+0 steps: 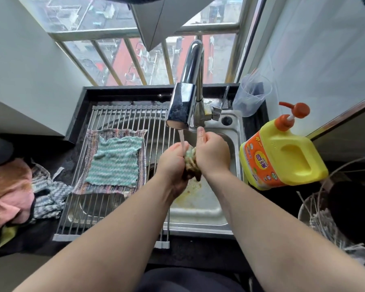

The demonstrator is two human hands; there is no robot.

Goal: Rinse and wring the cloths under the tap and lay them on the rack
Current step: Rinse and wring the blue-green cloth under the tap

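Note:
Water runs from the chrome tap (182, 106) into the steel sink (198, 205). Under the stream, my left hand (173, 163) and my right hand (212, 152) both grip a bunched, dirty green-and-brown cloth (191, 163), squeezed between them. Left of my hands, a roll-up wire rack (122, 116) spans the sink. Flat on the rack lies a teal wavy cloth (115, 161), resting on top of a larger striped cloth (93, 138).
A yellow detergent bottle with an orange pump (282, 157) stands right of the sink, with a clear plastic cup (252, 95) behind it. More cloths (49, 197) are heaped on the dark counter at left. A wire basket (325, 211) sits at right. A barred window is behind the tap.

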